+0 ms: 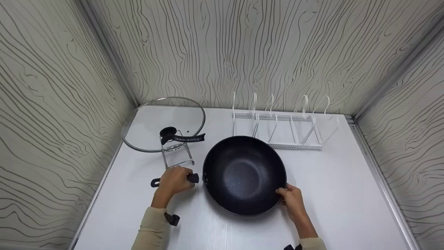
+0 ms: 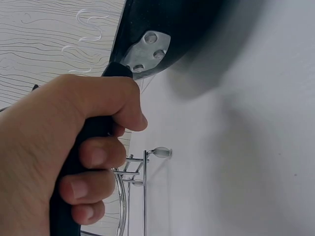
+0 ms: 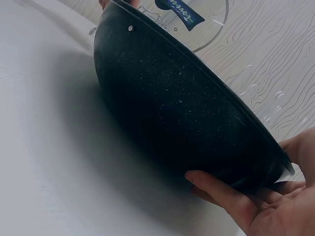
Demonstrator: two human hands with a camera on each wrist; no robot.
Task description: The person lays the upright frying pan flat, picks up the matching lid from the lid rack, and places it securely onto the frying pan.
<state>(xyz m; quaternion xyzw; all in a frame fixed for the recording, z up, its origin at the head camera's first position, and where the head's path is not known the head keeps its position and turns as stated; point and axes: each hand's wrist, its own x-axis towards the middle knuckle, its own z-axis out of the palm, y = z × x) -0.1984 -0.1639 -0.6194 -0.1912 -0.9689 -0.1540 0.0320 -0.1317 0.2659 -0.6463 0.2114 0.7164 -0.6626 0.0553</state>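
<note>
A black wok (image 1: 244, 175) is held above the white table, its inside facing the head camera. The left hand (image 1: 176, 179) wraps its fingers round the black handle (image 2: 93, 129), close to the riveted metal bracket (image 2: 147, 51). At the opposite side the right hand (image 1: 293, 201) holds the rim, thumb on the inner edge. In the right wrist view, the fingers of the right hand (image 3: 256, 204) lie under the dark speckled outside of the wok (image 3: 172, 98). A shadow falls on the table below it.
Behind the left hand, a glass lid (image 1: 145, 121) with a black knob and handle leans in a chrome wire stand (image 1: 178, 149). A white wire rack (image 1: 295, 146) with upright loops stands at the back right. Patterned walls (image 1: 242, 52) enclose the white table (image 1: 340, 194) on three sides.
</note>
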